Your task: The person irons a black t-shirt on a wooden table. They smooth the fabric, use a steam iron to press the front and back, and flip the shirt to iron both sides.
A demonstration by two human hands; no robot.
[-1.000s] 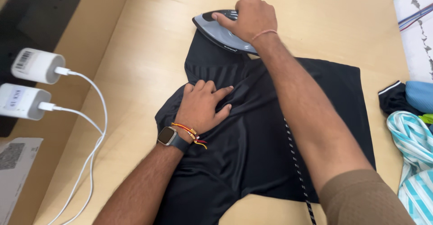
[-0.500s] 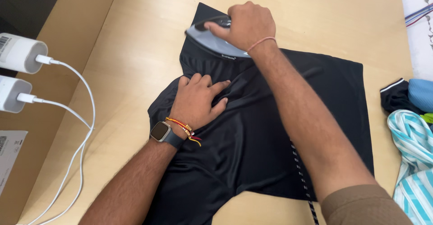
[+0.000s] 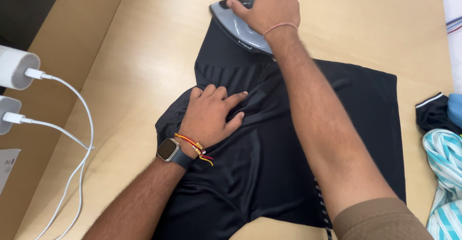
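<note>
At the far left, two white chargers (image 3: 13,67) sat plugged in, and their white cables (image 3: 79,139) trailed down over the edge of the light wooden desk (image 3: 144,52). Next came the left hand (image 3: 209,117), which lay palm down on a black garment (image 3: 269,153) spread over the desk. Its fingers (image 3: 231,100) were open and splayed, pressing the fabric flat and gripping nothing. A smartwatch (image 3: 169,150) and a red and yellow thread band (image 3: 192,143) circled that wrist. Further right and toward the far edge of the cloth, the right hand (image 3: 267,9) held a grey and black iron (image 3: 236,25), its fingers closed around the handle on top. The iron rested on a narrow part of the garment that stretched away from the person, with its pointed tip aimed up and to the left. A thin pink band (image 3: 279,26) sat on the right wrist, and a brown sleeve (image 3: 380,220) covered the upper arm. At the far right lay a heap of other clothes (image 3: 445,148), among them a turquoise and white striped piece, just beside the garment's edge.
</note>
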